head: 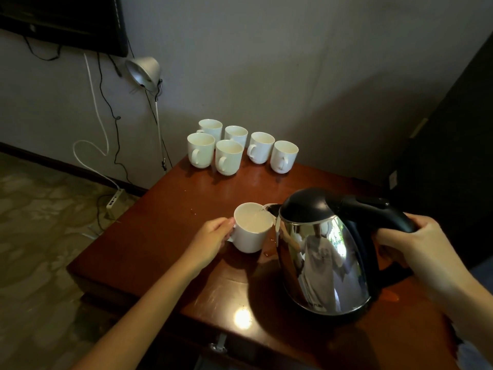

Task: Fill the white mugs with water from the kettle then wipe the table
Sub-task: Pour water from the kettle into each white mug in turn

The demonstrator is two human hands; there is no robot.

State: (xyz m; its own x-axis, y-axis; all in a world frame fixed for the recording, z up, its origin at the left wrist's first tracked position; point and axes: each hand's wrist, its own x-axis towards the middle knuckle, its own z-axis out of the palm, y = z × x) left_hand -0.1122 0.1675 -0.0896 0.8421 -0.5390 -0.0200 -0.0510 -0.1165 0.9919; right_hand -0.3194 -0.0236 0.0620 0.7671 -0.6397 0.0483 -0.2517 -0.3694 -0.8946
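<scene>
Pouring stage: right hand (416, 252) grips the tilted kettle (320, 252) by its handle, spout at the rim of the mug (252, 231) held by the left hand (213, 240); steeper tilt risks overflow, adding to droplets (268, 253) on the table (165, 236).

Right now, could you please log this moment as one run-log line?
phase: pouring | right hand: tilts kettle | left hand: holds near mug | six mugs behind | drops on table
</scene>
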